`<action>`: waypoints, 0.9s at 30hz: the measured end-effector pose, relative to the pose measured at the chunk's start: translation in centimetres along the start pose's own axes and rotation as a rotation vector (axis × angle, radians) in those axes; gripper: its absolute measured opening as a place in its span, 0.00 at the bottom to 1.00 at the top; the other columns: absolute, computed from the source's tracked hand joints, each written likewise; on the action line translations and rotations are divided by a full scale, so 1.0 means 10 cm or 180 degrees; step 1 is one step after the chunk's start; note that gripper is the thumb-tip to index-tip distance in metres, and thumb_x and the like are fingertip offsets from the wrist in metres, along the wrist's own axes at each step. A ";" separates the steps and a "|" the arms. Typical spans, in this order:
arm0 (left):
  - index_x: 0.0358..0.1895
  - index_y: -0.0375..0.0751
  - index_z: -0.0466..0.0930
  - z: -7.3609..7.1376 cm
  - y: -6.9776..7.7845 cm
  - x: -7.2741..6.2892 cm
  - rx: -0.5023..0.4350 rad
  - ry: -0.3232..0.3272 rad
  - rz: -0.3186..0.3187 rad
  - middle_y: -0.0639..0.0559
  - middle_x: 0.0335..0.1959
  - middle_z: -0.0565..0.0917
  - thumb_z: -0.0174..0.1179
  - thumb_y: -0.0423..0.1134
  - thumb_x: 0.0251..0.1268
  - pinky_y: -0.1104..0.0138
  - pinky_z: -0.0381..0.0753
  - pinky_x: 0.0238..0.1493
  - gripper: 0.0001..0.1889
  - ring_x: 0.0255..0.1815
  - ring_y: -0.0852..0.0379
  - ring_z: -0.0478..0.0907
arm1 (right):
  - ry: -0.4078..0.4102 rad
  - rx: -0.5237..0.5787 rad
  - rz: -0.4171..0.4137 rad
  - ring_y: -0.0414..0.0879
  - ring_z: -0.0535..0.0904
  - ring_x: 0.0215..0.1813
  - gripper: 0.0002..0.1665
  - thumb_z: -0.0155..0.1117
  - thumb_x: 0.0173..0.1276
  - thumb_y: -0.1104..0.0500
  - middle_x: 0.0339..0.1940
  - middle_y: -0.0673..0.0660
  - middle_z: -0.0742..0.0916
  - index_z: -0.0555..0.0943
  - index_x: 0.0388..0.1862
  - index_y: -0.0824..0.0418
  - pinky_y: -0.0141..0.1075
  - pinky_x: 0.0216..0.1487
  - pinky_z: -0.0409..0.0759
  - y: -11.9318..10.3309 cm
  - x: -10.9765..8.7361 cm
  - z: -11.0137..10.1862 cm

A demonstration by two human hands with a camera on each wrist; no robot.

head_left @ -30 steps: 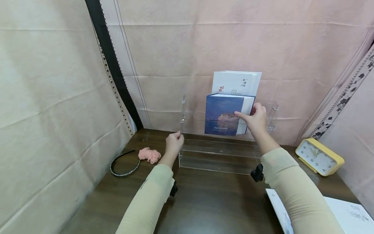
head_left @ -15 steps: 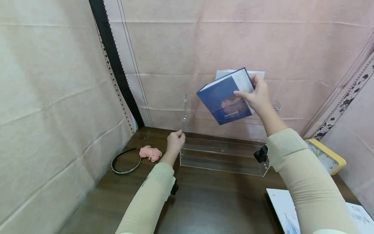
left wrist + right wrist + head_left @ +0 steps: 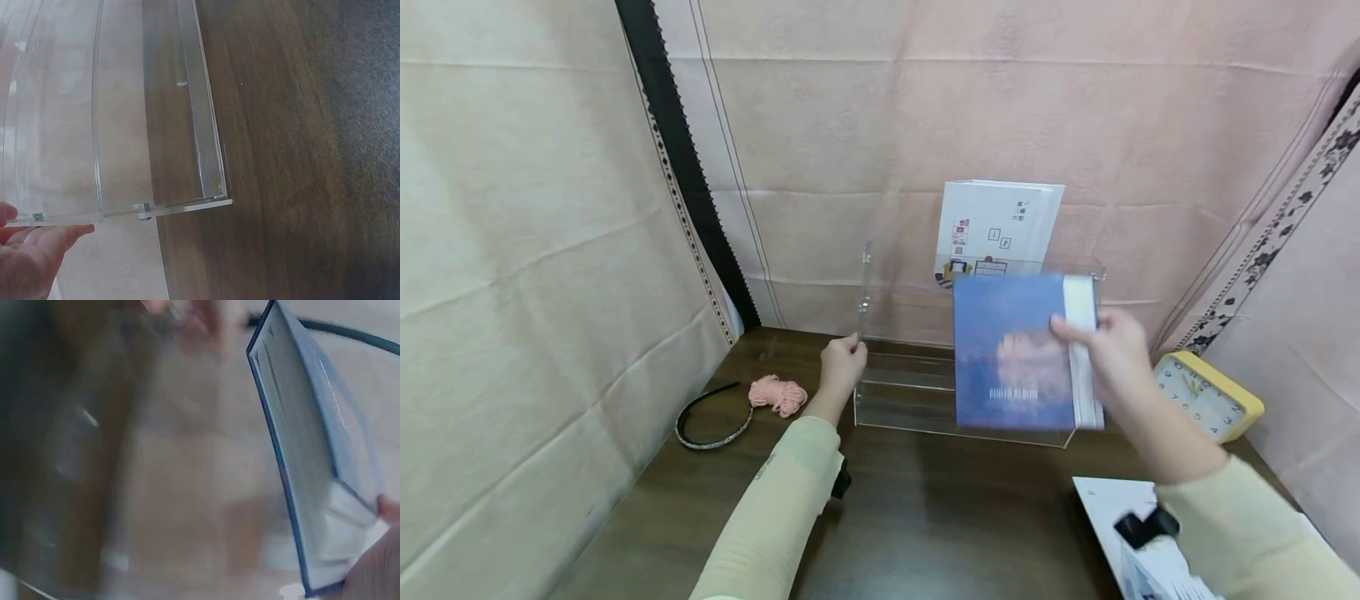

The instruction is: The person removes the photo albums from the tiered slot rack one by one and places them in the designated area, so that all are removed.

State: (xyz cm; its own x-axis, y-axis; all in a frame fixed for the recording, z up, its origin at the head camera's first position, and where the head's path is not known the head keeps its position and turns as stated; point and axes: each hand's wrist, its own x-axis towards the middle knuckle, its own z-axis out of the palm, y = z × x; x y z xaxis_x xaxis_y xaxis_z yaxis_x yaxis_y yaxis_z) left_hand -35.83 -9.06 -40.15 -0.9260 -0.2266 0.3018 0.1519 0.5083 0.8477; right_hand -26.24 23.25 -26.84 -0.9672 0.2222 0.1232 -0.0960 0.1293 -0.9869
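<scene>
A blue photo album (image 3: 1011,350) with a pink patch and a white strip hangs upright before the clear acrylic rack (image 3: 906,400). My right hand (image 3: 1112,354) grips its right edge, thumb on the front cover. In the right wrist view the page block of the album (image 3: 294,419) shows between its covers. My left hand (image 3: 842,362) pinches the left side panel of the rack. The left wrist view has this hand (image 3: 31,256) at the panel's edge, near small metal fittings. A white book (image 3: 1000,221) stands in the upper part of the rack behind the album.
Left of the rack lie a pink yarn skein (image 3: 778,394) and a black headband (image 3: 707,442). A yellow clock (image 3: 1206,396) stands at the right. Below it, a white book (image 3: 1112,500) lies on the table, partly under my right forearm. Curtains (image 3: 820,133) hang behind.
My right hand has lifted the photo album out of the rack, tilted it, then brought it down and to the right, toward me. The white book behind shows more. My left hand stays put.
</scene>
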 end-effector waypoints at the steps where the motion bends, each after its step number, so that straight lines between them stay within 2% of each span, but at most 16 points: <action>1: 0.55 0.36 0.79 0.00 0.00 0.00 0.0008 0.0007 0.0012 0.43 0.54 0.78 0.53 0.35 0.63 0.58 0.76 0.49 0.18 0.50 0.49 0.77 | -0.0092 -0.0044 0.0203 0.42 0.77 0.27 0.26 0.75 0.52 0.57 0.28 0.50 0.80 0.71 0.43 0.67 0.34 0.28 0.80 0.16 -0.08 -0.01; 4: 0.54 0.36 0.79 0.00 -0.02 0.02 0.0010 0.0015 0.0030 0.43 0.54 0.78 0.53 0.35 0.62 0.58 0.76 0.49 0.17 0.49 0.49 0.77 | -0.0262 -0.0224 0.0716 0.43 0.77 0.25 0.27 0.72 0.55 0.58 0.25 0.51 0.80 0.71 0.46 0.72 0.38 0.27 0.80 0.64 -0.31 -0.01; 7: 0.54 0.35 0.79 -0.01 -0.03 0.03 0.0001 0.0044 0.0030 0.43 0.53 0.79 0.54 0.35 0.62 0.57 0.76 0.48 0.17 0.49 0.48 0.77 | -0.0297 -0.0362 0.1085 0.46 0.77 0.29 0.29 0.72 0.55 0.58 0.29 0.55 0.81 0.71 0.48 0.76 0.41 0.34 0.80 1.04 -0.48 0.03; 10: 0.54 0.35 0.79 -0.01 -0.03 0.04 0.0000 0.0066 0.0035 0.42 0.53 0.79 0.54 0.34 0.62 0.57 0.76 0.49 0.17 0.49 0.48 0.77 | -0.0276 -0.0469 0.1256 0.47 0.77 0.30 0.30 0.72 0.54 0.58 0.30 0.59 0.81 0.71 0.47 0.78 0.42 0.35 0.79 1.36 -0.60 0.06; 12: 0.54 0.35 0.79 -0.01 -0.02 0.04 -0.0015 0.0044 0.0022 0.42 0.53 0.79 0.54 0.34 0.62 0.57 0.77 0.47 0.17 0.47 0.48 0.78 | -0.0272 -0.0610 0.1261 0.48 0.76 0.30 0.31 0.72 0.54 0.57 0.32 0.60 0.79 0.70 0.46 0.79 0.41 0.34 0.78 1.52 -0.67 0.06; 13: 0.54 0.35 0.79 -0.01 -0.02 0.03 -0.0027 0.0021 0.0010 0.42 0.54 0.79 0.53 0.34 0.63 0.58 0.77 0.46 0.17 0.45 0.48 0.78 | -0.0274 -0.0699 0.1226 0.48 0.77 0.28 0.31 0.71 0.54 0.57 0.30 0.61 0.80 0.70 0.46 0.79 0.40 0.30 0.78 1.59 -0.69 0.05; 15: 0.55 0.35 0.79 -0.01 -0.01 0.02 -0.0067 -0.0022 -0.0029 0.43 0.54 0.78 0.53 0.35 0.63 0.59 0.78 0.42 0.17 0.42 0.49 0.78 | -0.0229 -0.1058 0.1072 0.50 0.76 0.31 0.34 0.70 0.55 0.54 0.32 0.64 0.80 0.69 0.47 0.79 0.40 0.31 0.77 1.70 -0.74 0.04; 19: 0.55 0.36 0.79 0.00 0.00 -0.01 -0.0094 -0.0055 -0.0081 0.44 0.54 0.79 0.52 0.35 0.64 0.60 0.79 0.39 0.17 0.37 0.50 0.78 | -0.0116 -0.1843 0.0621 0.62 0.76 0.40 0.40 0.67 0.58 0.49 0.41 0.75 0.78 0.66 0.52 0.82 0.49 0.40 0.75 1.84 -0.79 0.00; 23: 0.54 0.37 0.79 0.00 0.00 -0.01 -0.0052 -0.0026 -0.0039 0.44 0.53 0.79 0.53 0.35 0.63 0.60 0.78 0.41 0.17 0.39 0.50 0.78 | -0.0176 -0.2411 0.0182 0.73 0.70 0.51 0.40 0.63 0.62 0.53 0.48 0.83 0.72 0.61 0.55 0.86 0.59 0.48 0.71 1.94 -0.80 0.02; 27: 0.52 0.38 0.81 0.00 0.00 0.00 -0.0040 0.0026 0.0031 0.44 0.49 0.82 0.53 0.35 0.63 0.60 0.78 0.39 0.16 0.36 0.50 0.78 | -0.0338 -0.2960 -0.0189 0.78 0.67 0.52 0.36 0.62 0.61 0.59 0.46 0.84 0.71 0.62 0.52 0.89 0.64 0.51 0.67 2.00 -0.78 0.08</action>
State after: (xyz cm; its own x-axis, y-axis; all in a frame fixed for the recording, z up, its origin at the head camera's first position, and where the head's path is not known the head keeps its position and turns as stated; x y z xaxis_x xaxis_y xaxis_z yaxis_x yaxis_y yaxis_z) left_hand -35.84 -9.09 -40.16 -0.9216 -0.2285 0.3137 0.1654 0.4999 0.8501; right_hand -20.78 23.31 -47.60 -0.9876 0.1070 0.1152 0.0364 0.8685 -0.4944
